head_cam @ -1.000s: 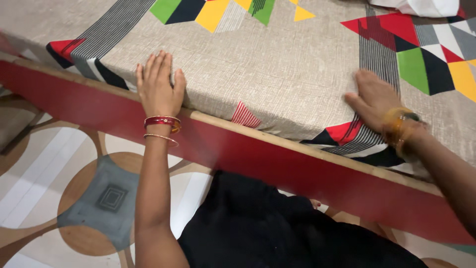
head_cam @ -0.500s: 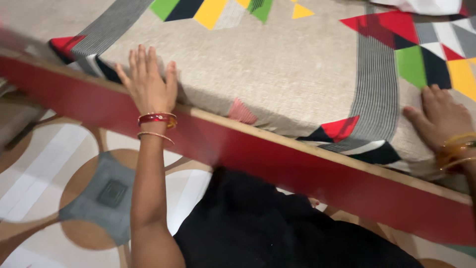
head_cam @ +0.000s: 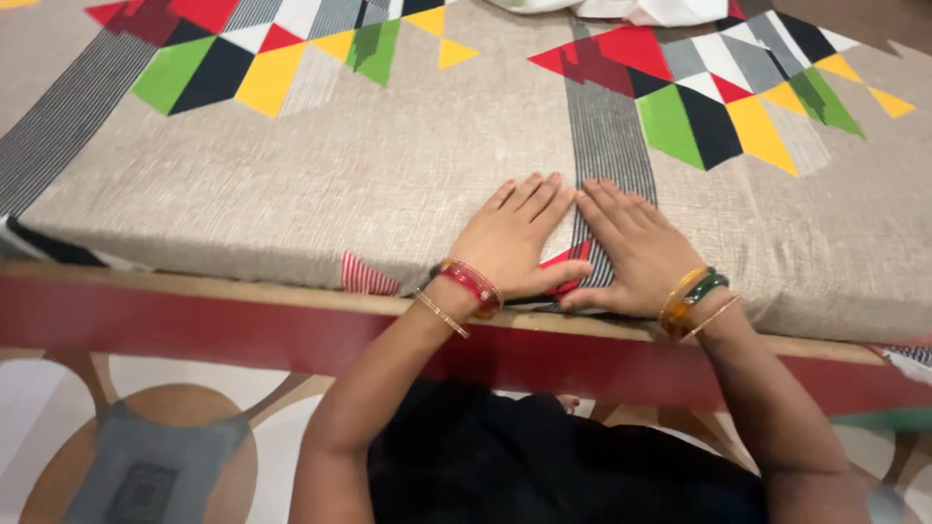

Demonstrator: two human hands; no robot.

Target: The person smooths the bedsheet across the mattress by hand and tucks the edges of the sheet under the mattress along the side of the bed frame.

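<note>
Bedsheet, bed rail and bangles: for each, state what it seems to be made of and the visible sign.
Bedsheet: apparently woven cloth, matte; a fine crosshatch texture shows under both hands, left hand and right hand.
Bed rail: probably wood, its pale top edge bare, its face glossy red.
Bangles: hard and shiny, possibly glass, plastic or metal; unclear which.

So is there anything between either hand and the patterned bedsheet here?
Nothing visible. The left hand and right hand both lie flat, palms down, directly on the bedsheet near the mattress's front edge, side by side above the red bed frame.
</note>
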